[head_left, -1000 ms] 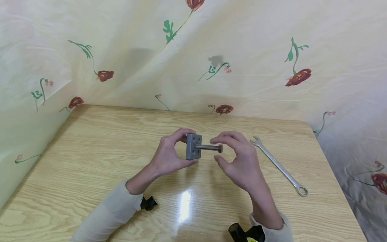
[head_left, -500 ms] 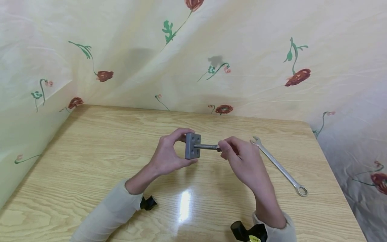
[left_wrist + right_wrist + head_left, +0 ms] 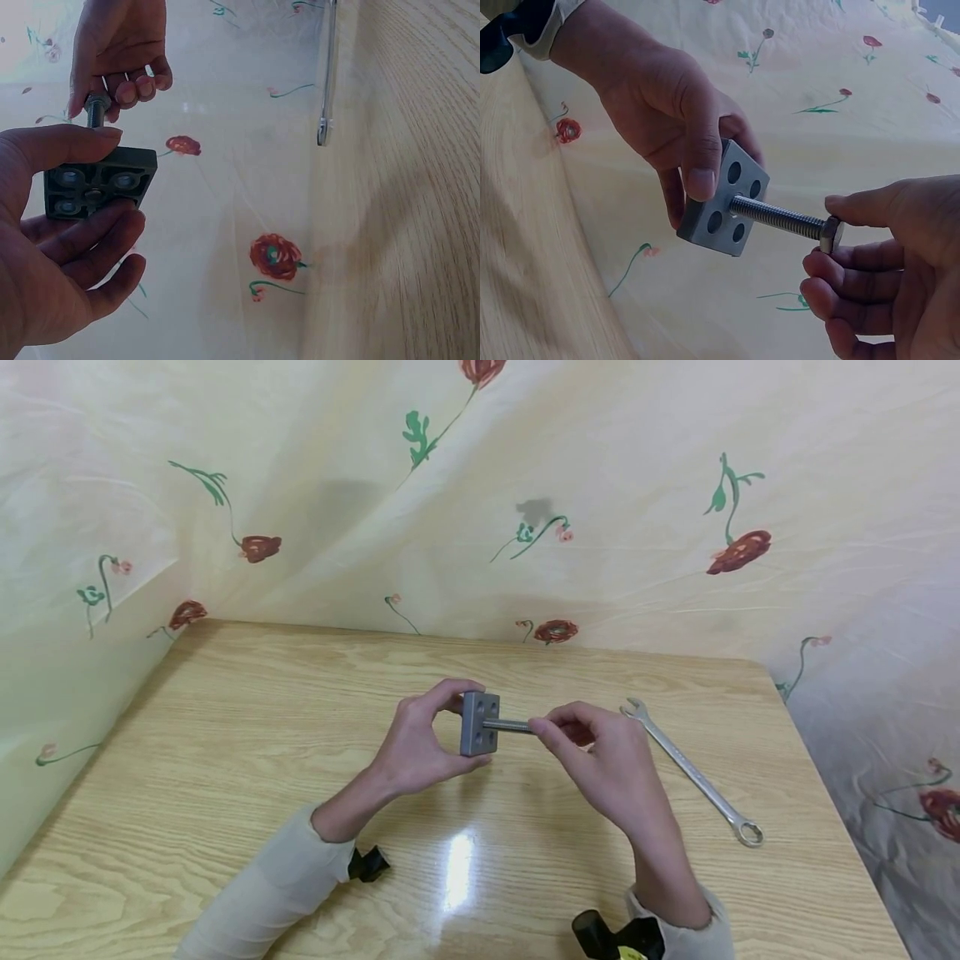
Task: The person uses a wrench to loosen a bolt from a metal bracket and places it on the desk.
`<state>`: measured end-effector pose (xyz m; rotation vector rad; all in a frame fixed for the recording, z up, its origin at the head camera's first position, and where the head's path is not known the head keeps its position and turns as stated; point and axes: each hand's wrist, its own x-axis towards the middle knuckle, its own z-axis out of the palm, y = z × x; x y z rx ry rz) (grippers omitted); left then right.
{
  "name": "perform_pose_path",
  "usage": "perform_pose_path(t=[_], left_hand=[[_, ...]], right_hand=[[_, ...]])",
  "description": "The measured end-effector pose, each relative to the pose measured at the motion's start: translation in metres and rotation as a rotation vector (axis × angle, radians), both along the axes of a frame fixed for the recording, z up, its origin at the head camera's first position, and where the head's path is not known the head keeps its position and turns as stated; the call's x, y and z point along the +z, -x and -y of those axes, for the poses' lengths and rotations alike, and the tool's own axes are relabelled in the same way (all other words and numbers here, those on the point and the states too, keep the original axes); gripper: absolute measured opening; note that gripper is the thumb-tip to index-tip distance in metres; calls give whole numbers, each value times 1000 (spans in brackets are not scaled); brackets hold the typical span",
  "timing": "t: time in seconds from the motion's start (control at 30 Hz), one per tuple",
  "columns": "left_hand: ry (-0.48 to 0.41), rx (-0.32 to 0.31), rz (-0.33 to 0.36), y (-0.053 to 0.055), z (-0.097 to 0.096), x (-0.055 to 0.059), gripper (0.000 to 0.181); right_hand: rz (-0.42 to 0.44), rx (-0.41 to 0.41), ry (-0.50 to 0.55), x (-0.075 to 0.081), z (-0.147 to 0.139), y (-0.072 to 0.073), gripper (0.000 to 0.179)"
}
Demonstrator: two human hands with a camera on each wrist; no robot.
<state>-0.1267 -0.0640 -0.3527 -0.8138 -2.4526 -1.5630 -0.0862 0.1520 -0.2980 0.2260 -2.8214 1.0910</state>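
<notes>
My left hand (image 3: 423,743) grips a small grey square plate (image 3: 727,199) by its edges, above the table. Several round holes show in the plate's face, and a threaded hex bolt (image 3: 780,217) stands out of its centre. In the left wrist view the back of the plate (image 3: 97,180) has ribs and round sockets. My right hand (image 3: 603,752) is at the bolt's head (image 3: 831,234), pinching it between thumb and fingers. From the head view the fingers hide that head; the right wrist view shows it.
A combination wrench (image 3: 693,772) lies on the wooden table (image 3: 262,710), right of my right hand. Behind and at both sides of the table hangs a pale cloth (image 3: 337,527) with red flowers.
My right hand has closed from loosely spread fingers beside the bolt to a pinch on its head, with the thumb shifting left. The left hand and plate have stayed nearly still.
</notes>
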Motion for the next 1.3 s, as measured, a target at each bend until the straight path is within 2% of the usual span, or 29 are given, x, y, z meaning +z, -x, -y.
perform_pose_path(t=[0.2, 0.53, 0.73, 0.87, 1.03, 1.17, 1.3], left_hand=[[8, 3, 3, -1, 0, 0, 71], [-7, 1, 6, -1, 0, 1, 71], [-12, -7, 3, -1, -1, 0, 71], [-2, -9, 1, -1, -1, -1, 71], [6, -7, 11, -1, -1, -1, 71], [3, -3, 18, -1, -1, -1, 71], [5, 1, 13, -1, -1, 0, 70]], right_hand=[[-96, 48, -13, -1, -3, 0, 15], [-311, 96, 40, -6, 0, 1, 26], [-370, 107, 59, -10, 2, 2, 26], [-317, 139, 40, -9, -2, 3, 32], [-149, 149, 25, -2, -8, 2, 45], [-22, 118, 16, 1, -12, 2, 34], [55, 101, -1, 2, -14, 2, 24]])
